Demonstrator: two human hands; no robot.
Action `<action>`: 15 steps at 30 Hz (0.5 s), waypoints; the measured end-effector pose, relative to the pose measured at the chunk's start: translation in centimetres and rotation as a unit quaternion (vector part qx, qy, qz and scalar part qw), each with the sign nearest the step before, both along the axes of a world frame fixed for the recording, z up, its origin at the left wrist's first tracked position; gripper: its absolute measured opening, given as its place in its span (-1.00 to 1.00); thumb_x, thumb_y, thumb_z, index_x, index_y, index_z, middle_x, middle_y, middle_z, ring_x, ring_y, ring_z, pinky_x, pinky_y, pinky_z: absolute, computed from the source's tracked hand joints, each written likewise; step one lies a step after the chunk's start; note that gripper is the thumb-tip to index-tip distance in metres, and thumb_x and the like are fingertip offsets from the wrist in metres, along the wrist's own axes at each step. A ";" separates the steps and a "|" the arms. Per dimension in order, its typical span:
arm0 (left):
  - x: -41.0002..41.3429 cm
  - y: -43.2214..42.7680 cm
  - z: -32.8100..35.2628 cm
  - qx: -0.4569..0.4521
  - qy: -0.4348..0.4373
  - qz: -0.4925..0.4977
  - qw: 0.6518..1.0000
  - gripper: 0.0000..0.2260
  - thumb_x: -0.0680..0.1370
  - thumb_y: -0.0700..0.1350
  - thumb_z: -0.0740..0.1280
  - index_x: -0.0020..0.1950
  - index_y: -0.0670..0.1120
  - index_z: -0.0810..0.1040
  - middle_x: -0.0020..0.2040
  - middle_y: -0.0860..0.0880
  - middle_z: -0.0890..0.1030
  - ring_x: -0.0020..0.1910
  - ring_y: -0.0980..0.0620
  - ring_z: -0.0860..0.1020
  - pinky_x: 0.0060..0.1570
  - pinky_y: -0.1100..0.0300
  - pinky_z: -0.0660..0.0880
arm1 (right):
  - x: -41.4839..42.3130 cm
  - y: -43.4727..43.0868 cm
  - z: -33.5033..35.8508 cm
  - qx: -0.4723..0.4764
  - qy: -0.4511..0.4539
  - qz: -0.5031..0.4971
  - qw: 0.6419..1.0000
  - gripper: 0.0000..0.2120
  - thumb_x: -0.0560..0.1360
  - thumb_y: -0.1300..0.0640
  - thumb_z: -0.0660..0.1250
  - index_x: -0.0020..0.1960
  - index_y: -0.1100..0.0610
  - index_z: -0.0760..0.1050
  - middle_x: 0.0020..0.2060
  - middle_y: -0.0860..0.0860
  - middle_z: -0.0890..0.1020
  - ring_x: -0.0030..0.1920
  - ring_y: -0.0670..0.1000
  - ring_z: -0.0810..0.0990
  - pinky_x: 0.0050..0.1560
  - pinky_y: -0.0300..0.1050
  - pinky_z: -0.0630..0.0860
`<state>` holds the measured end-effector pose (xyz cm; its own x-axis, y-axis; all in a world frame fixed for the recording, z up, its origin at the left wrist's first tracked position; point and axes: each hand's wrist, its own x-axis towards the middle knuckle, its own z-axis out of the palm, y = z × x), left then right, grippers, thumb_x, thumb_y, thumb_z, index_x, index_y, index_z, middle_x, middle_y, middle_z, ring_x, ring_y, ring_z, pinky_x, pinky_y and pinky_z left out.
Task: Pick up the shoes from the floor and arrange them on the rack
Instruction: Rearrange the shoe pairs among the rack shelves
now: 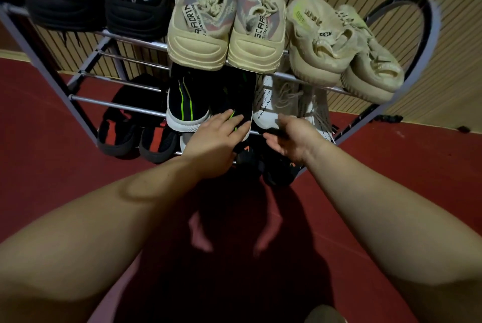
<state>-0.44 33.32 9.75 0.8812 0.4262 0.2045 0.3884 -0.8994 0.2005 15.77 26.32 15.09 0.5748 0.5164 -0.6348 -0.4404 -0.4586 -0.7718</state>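
Hands at the middle shelf of the shoe rack, both close to heels that face the person.

The left hand lies flat, fingers straight, on the heel of a black shoe with green stripes. This is the right one of a pair, and its long axis runs straight away from the person, toe toward the slatted wall. The right hand hovers open and holds nothing, palm turned inward, just beside the heel of the white knit shoe next to it. With the left hand already touching the black shoe, any push would likely go along its length, deeper onto the shelf.
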 end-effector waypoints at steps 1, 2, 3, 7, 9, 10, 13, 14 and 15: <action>-0.1 0.0 0.1 -0.002 0.000 -0.001 1.000 -0.37 0.30 -0.12 0.50 0.35 -0.19 0.45 0.30 -0.23 0.50 0.31 -0.30 0.43 0.22 -0.17 0.38 | 0.1 0.0 -0.1 0.000 -0.009 0.000 1.000 -0.65 0.60 0.09 0.21 0.35 0.10 0.27 0.18 0.04 0.51 -0.23 0.00 0.64 -0.48 -0.22 0.54; -0.2 0.0 0.2 -0.003 0.000 -0.004 1.000 -0.37 0.31 -0.12 0.49 0.36 -0.19 0.44 0.31 -0.23 0.50 0.32 -0.29 0.42 0.23 -0.17 0.37 | 0.3 0.0 0.0 0.008 -0.006 -0.001 1.000 -0.72 0.60 0.09 0.22 0.28 0.11 0.33 0.11 0.03 0.53 -0.22 -0.03 0.62 -0.47 -0.22 0.56; -0.3 0.0 0.4 -0.007 0.001 -0.004 1.000 -0.36 0.33 -0.12 0.48 0.39 -0.18 0.41 0.34 -0.22 0.46 0.36 -0.27 0.38 0.27 -0.15 0.33 | 0.3 0.0 0.2 0.021 0.012 -0.004 1.000 -0.81 0.59 0.11 0.23 0.18 0.12 0.38 0.03 0.03 0.54 -0.21 -0.03 0.61 -0.45 -0.21 0.59; -0.6 0.4 1.2 -0.092 -0.037 0.022 0.995 -0.35 0.47 -0.13 0.36 0.51 -0.11 0.18 0.49 -0.14 0.25 0.45 -0.16 0.23 0.39 0.02 0.18 | 0.5 -0.5 1.2 0.122 0.093 -0.052 0.987 -0.81 0.57 0.21 0.26 0.16 0.22 0.38 -0.07 0.14 0.52 -0.17 0.07 0.60 -0.31 -0.12 0.63; -0.3 0.4 1.9 -0.152 -0.099 0.055 0.982 -0.38 0.50 -0.12 0.32 0.52 -0.08 0.18 0.48 -0.10 0.25 0.40 -0.13 0.28 0.35 0.08 0.23 | 0.8 -1.1 1.7 0.175 0.114 -0.082 0.975 -0.76 0.58 0.25 0.23 0.23 0.21 0.34 -0.06 0.17 0.49 -0.14 0.11 0.58 -0.24 -0.06 0.63; -0.1 0.3 2.2 -0.176 -0.125 0.075 0.973 -0.40 0.51 -0.11 0.31 0.52 -0.06 0.18 0.47 -0.07 0.26 0.39 -0.11 0.29 0.34 0.10 0.23 | 0.8 -1.6 2.0 0.193 0.117 -0.084 0.971 -0.81 0.58 0.26 0.22 0.19 0.21 0.36 -0.05 0.17 0.50 -0.11 0.11 0.58 -0.19 -0.04 0.63; 0.6 -0.3 2.3 -0.202 -0.166 0.109 0.959 -0.42 0.51 -0.11 0.32 0.51 -0.07 0.20 0.43 -0.08 0.31 0.36 -0.11 0.31 0.31 0.12 0.21 | 0.6 -3.5 2.3 0.213 0.119 -0.061 0.968 -0.86 0.59 0.28 0.18 0.13 0.16 0.41 -0.01 0.14 0.55 -0.04 0.12 0.57 -0.10 -0.06 0.62; 0.8 -0.6 2.2 -0.202 -0.175 0.108 0.958 -0.42 0.51 -0.10 0.31 0.50 -0.09 0.22 0.42 -0.11 0.33 0.35 -0.13 0.33 0.30 0.11 0.22 | 0.5 -4.2 2.2 0.220 0.124 -0.054 0.966 -0.80 0.59 0.28 0.17 0.21 0.16 0.40 0.02 0.14 0.55 -0.03 0.12 0.58 -0.09 -0.07 0.63; 1.0 -1.1 2.1 -0.204 -0.182 0.105 0.956 -0.43 0.51 -0.05 0.28 0.49 -0.12 0.24 0.39 -0.15 0.36 0.34 -0.16 0.35 0.31 0.08 0.22 | 0.4 -4.9 2.0 0.225 0.128 -0.049 0.965 -0.72 0.59 0.28 0.16 0.29 0.15 0.37 0.04 0.13 0.56 -0.03 0.12 0.60 -0.09 -0.08 0.64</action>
<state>0.59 32.19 11.84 0.6689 0.6961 0.2606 0.3902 -0.6273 0.6740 16.18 21.46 17.05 0.4894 0.7242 -0.4858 -0.6665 -0.0486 -0.7439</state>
